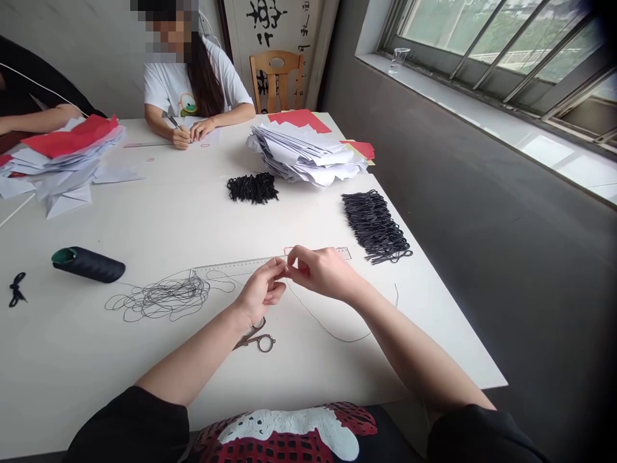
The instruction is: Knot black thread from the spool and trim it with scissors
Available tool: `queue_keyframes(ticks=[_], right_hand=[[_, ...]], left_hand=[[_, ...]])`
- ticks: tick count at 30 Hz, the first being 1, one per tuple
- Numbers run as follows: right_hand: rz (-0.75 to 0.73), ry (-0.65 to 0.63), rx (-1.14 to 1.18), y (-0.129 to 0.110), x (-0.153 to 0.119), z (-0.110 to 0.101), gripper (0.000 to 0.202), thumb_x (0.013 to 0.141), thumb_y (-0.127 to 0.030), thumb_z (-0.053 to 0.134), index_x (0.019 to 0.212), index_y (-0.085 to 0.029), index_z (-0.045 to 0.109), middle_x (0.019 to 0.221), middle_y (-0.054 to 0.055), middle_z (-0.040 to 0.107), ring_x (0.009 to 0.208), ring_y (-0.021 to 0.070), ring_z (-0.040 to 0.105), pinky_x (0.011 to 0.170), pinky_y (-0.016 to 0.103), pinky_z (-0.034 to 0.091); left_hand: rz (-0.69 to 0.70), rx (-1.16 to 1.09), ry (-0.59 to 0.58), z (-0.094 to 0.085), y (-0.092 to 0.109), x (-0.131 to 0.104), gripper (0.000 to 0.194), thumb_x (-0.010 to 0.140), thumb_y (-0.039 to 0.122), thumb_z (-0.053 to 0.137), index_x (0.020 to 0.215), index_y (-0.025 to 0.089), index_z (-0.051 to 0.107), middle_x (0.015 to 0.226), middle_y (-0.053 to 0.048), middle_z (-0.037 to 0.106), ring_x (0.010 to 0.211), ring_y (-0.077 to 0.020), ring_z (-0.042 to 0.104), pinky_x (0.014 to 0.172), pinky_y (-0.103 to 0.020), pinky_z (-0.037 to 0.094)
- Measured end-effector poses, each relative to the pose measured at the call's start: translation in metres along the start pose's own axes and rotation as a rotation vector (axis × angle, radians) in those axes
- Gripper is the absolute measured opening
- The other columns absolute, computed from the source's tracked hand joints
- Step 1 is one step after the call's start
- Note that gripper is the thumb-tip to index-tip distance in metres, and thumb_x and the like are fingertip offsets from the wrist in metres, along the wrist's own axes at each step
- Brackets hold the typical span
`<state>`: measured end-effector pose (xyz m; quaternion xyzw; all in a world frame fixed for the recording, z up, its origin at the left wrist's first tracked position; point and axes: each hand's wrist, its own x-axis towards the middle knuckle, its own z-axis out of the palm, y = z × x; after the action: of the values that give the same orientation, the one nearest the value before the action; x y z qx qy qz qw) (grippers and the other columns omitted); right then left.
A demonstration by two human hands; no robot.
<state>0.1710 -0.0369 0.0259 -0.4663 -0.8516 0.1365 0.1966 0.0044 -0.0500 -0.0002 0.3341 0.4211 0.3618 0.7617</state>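
Observation:
My left hand point(263, 289) and my right hand point(321, 273) meet above the table, fingertips pinched together on a thin dark thread point(328, 331). One length of it curves down to the right under my right forearm. On the left, a loose tangle of thread point(166, 297) lies beside a black thread spool point(91, 264) tipped on its side. A clear ruler point(231, 265) rests behind my hands, partly covered by them. Scissors point(260, 339) lie below my left wrist, their blades hidden by it. What exactly sits between the fingertips is too small to see.
Black looped cords lie in a large bundle point(373, 225) at right and a smaller bundle point(253, 188) farther back. Stacks of white paper point(306, 154) and red paper point(72, 136) stand beyond. Across the table point(159, 225), a person point(202, 83) writes; another's arm shows at far left.

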Motion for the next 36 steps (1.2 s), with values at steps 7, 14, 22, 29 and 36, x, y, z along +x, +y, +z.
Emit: queue_keyframes(ticks=[7, 14, 22, 29, 36], right_hand=[[0.248, 0.197, 0.324, 0.016, -0.022, 0.026, 0.011, 0.087, -0.024, 0.049, 0.091, -0.019, 0.058, 0.064, 0.000, 0.064, 0.051, 0.0104, 0.055, 0.054, 0.021, 0.040], [0.645, 0.184, 0.837, 0.003, -0.028, 0.045, 0.050, 0.088, -0.060, 0.049, 0.067, -0.016, 0.063, 0.054, 0.001, 0.055, 0.044, 0.0098, 0.046, 0.050, 0.025, 0.037], [0.693, 0.166, 1.419, 0.001, -0.026, 0.066, 0.042, 0.073, -0.056, 0.072, 0.087, -0.017, 0.075, 0.057, -0.004, 0.038, 0.058, 0.0095, 0.032, 0.060, 0.027, 0.031], [0.793, 0.166, 1.623, 0.003, -0.026, 0.073, 0.040, 0.065, -0.049, 0.081, 0.090, -0.019, 0.078, 0.055, -0.006, 0.032, 0.060, 0.0101, 0.028, 0.063, 0.028, 0.028], [0.801, 0.168, 1.666, 0.006, -0.025, 0.074, 0.033, 0.064, -0.048, 0.081, 0.082, -0.019, 0.078, 0.053, -0.005, 0.038, 0.061, 0.0108, 0.033, 0.068, 0.029, 0.032]], left_hand=[[-0.002, 0.015, 0.083, -0.007, -0.013, 0.007, 0.033, 0.070, 0.041, 0.076, 0.079, 0.019, 0.052, 0.054, 0.011, 0.024, 0.042, -0.0028, 0.014, 0.038, -0.017, 0.009], [0.379, 0.281, 0.252, -0.015, -0.031, 0.018, 0.032, 0.079, 0.048, 0.068, 0.077, 0.018, 0.058, 0.049, 0.009, 0.033, 0.042, -0.0052, 0.023, 0.040, -0.020, 0.020], [0.524, 0.509, 0.186, -0.021, -0.039, 0.019, 0.024, 0.083, 0.041, 0.066, 0.077, 0.018, 0.066, 0.057, 0.002, 0.052, 0.050, -0.0100, 0.041, 0.049, -0.024, 0.031], [0.503, 0.563, 0.137, -0.024, -0.042, 0.021, 0.025, 0.087, 0.038, 0.062, 0.073, 0.017, 0.062, 0.055, 0.005, 0.038, 0.051, -0.0090, 0.029, 0.051, -0.025, 0.024], [0.460, 0.578, 0.129, -0.026, -0.039, 0.019, 0.025, 0.086, 0.037, 0.063, 0.071, 0.017, 0.064, 0.055, 0.004, 0.040, 0.053, -0.0097, 0.031, 0.053, -0.026, 0.025]])
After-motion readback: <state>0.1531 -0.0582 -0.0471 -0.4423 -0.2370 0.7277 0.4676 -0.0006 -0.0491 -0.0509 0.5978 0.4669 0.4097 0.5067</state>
